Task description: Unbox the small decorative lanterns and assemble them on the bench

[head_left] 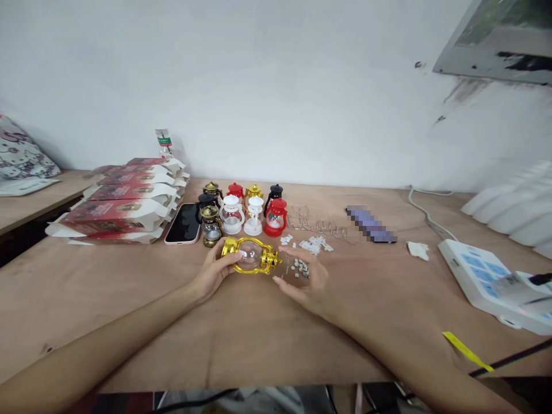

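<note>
No legible text; print on boxes [114, 211] and bottle label [164, 141] apparently too blurry

Faces a pale, blue-grey wall [276, 98], chipped and stained at the upper right beneath a grey-edged panel [495, 34]. Takes in a broad brown wooden desk [241, 328] meeting that wall, with another wooden surface [30, 215] beyond a dark gap at far left, perhaps a second table, too cropped to be sure. Lit softly.
</note>
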